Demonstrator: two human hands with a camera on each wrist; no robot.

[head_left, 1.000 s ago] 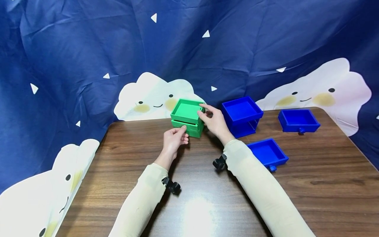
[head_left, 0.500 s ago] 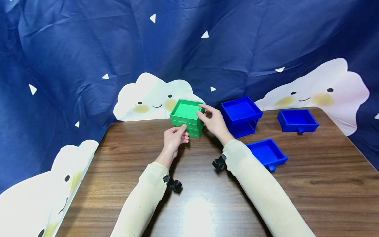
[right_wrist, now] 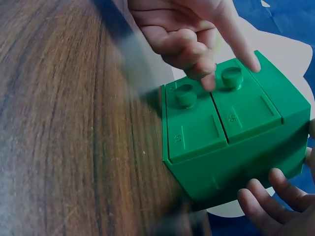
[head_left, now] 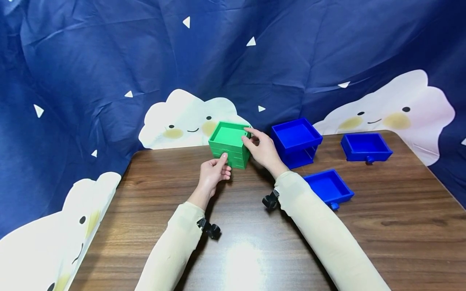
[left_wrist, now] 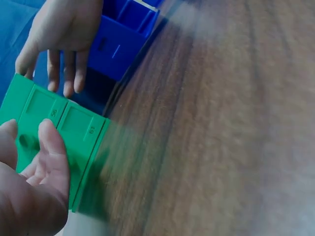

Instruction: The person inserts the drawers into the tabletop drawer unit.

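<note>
A small green drawer cabinet (head_left: 228, 136) with a tray-like top stands at the back of the table. Its two drawers lie flush in the front, as the right wrist view shows, each with a round knob (right_wrist: 232, 77). The left hand (head_left: 211, 174) is at the cabinet's front, its straight thumb touching the face near the upper drawer, its other fingers loosely bent beside the knobs without gripping them. At the right side, the right hand (head_left: 265, 152) rests with extended fingertips against the wall and its thumb at the top rim.
Right of the green cabinet stands a blue cabinet frame (head_left: 296, 139) with an open front. Two blue drawers lie on the table (head_left: 382, 242), one drawer (head_left: 367, 147) at the back right and another drawer (head_left: 329, 188) nearer, partly behind the right sleeve. A blue curtain (head_left: 218, 48) hangs behind.
The green upper drawer, slightly out one second ago with a dark gap above it, has slid in flush under the left hand. The right hand has stayed at the cabinet's side.
</note>
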